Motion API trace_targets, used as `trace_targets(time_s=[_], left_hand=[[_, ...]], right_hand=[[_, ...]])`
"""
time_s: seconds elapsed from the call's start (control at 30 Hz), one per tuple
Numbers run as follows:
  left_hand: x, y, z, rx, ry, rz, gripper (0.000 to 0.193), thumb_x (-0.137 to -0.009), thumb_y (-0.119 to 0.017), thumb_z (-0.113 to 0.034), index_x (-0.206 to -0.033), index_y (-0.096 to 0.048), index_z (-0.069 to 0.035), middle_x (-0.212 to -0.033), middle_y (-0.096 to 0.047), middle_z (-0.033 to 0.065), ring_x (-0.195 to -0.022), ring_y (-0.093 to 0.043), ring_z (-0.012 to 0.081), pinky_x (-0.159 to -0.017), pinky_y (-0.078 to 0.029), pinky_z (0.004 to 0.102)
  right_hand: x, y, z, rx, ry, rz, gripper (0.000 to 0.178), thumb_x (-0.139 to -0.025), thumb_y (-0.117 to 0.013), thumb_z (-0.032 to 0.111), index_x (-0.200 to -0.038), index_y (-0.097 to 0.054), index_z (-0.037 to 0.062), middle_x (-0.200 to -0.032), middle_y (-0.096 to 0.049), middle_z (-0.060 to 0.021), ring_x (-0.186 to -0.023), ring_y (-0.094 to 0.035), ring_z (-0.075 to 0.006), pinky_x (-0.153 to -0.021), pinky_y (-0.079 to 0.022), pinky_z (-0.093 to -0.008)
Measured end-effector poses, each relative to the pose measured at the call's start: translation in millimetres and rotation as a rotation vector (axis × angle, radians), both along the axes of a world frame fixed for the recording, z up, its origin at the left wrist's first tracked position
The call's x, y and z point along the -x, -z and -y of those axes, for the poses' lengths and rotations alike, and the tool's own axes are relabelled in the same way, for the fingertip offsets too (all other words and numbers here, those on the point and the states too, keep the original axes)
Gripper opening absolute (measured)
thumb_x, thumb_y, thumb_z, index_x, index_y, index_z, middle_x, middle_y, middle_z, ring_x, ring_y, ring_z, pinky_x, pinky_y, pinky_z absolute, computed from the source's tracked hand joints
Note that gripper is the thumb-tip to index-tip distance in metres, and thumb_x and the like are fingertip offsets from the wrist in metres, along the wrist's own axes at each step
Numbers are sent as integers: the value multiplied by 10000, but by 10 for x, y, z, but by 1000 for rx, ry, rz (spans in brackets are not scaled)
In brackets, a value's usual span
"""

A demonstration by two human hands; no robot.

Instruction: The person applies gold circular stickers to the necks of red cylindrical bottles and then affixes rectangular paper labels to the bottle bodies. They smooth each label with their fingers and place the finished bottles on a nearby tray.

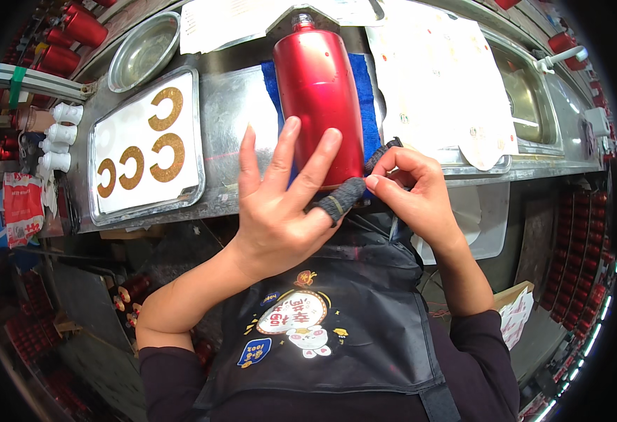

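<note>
A glossy red bottle (315,91) lies on a blue cloth (366,91), its neck pointing away from me. My left hand (280,211) is over the bottle's near left side, fingers spread and holding nothing. A dark grey knitted finger cover (341,200) is on its thumb, which reaches across the bottle's near end. At that thumb's tip, my right hand (414,193) pinches thumb and forefinger together. Whatever is in the pinch is too small to make out. More dark knitted fabric (377,156) shows behind the right fingers.
Gold C-shaped pieces lie on white paper in a metal tray (199,151) at left, with a round metal bowl (115,77) behind it. Printed sheets (442,77) cover the bench at right, beside a sink (553,133). Red bottles (83,28) stand at the far left.
</note>
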State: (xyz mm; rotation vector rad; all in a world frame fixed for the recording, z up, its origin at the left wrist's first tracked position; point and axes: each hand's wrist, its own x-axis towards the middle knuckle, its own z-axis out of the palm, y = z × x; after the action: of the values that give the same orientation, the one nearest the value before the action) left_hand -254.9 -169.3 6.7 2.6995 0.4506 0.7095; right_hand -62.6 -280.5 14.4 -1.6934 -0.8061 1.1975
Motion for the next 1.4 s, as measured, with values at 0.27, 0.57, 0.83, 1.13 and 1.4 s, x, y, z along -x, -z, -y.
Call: trace_targets(time_s=[0.27,0.57,0.83,1.13,1.4], left_hand=[[82,373,-74,205,-65,193,679,-690,-852,-53,-1332,-634,-16,-1462,-567,179,-1412,-475,394,-1154,-278,647],[531,518,187,357,-106,101,483,-762,-863,-150,-1174,-698,42,-1470,-535,234,-1359,-508,450,-1129,-258,681],[417,481,138,246,-63,107,388,-739,-855,-105,-1113,-759,-65,-1484,-537,199,-1328,-542,442,-1146,-226,669],[242,262,88,52,-33,23,329,-724,-815,-173,-1044,-793,-242,-1454,-573,180,-1309,-557,442,-1147,-211,683],[-116,172,93,-70,-6,65,228,-702,-794,-227,-921,-776,-165,-1397,-625,154,-1336,-517,487,-1118,-217,726]], right_hand=[[-11,-61,-28,90,-123,-16,74,-866,-719,61,-845,-665,14,-838,-596,29,-676,-483,3,-594,-367,-172],[3,-360,17,10,-74,48,108,-832,-738,56,-798,-645,13,-815,-539,31,-659,-461,-1,-580,-350,-180],[-99,-172,63,18,-44,97,86,-832,-720,46,-806,-647,10,-818,-534,25,-675,-464,-13,-591,-361,-190],[-88,-70,42,46,-44,39,86,-852,-717,53,-817,-651,11,-830,-551,20,-685,-471,-10,-594,-353,-190],[-42,67,29,31,-41,17,74,-862,-718,58,-852,-659,13,-837,-562,29,-690,-470,-5,-597,-359,-187]])
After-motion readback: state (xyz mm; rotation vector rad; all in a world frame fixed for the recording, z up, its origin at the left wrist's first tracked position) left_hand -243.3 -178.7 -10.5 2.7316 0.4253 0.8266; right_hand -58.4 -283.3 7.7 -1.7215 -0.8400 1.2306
